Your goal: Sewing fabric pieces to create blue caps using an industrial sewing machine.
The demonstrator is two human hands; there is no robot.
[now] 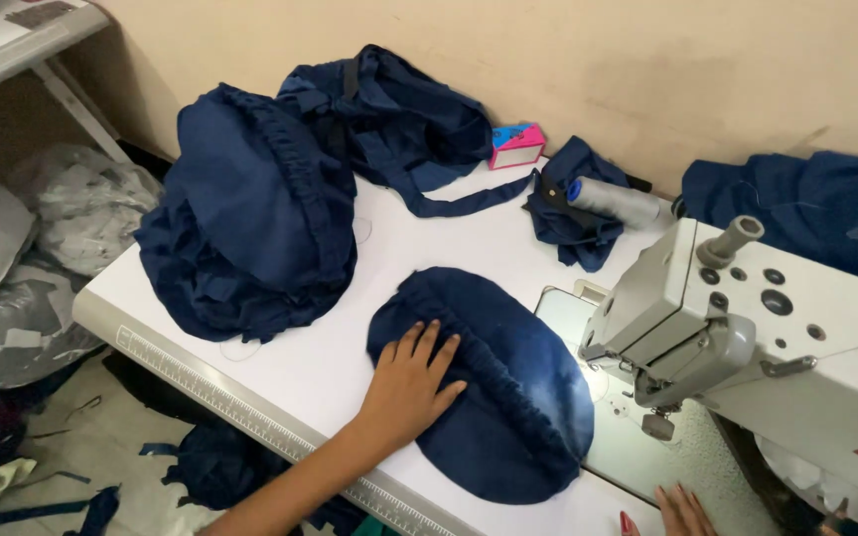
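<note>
View from above a white desk [350, 367] set against a beige wall, with a ruler strip along its near edge. The person's left hand [411, 382] lies flat, fingers spread and open, pressing on the left side of a round, dark blue gathered fabric piece [494, 387], which sits on the desk just left of the needle of a white sewing machine [747, 337]; the flat palm seems to hold the cloth smooth and steady beside the needle. The right hand [682, 511] shows only as fingertips at the bottom edge, near the machine's base, apart from the cloth; whether it is open or closed cannot be told. Further left on the desk sits a tall stack of similar blue rounds [250, 208], near the left hand but well apart from the needle. Behind it, against the wall, lies a heap of blue cloth with straps [399, 119], and beside that a small pink and blue box [516, 145]. A grey thread cone [613, 201] lies on its side on another blue scrap. More blue fabric [806, 203] rests behind the machine. On the floor to the left are bulging plastic bags [42, 268] and blue offcuts
</note>
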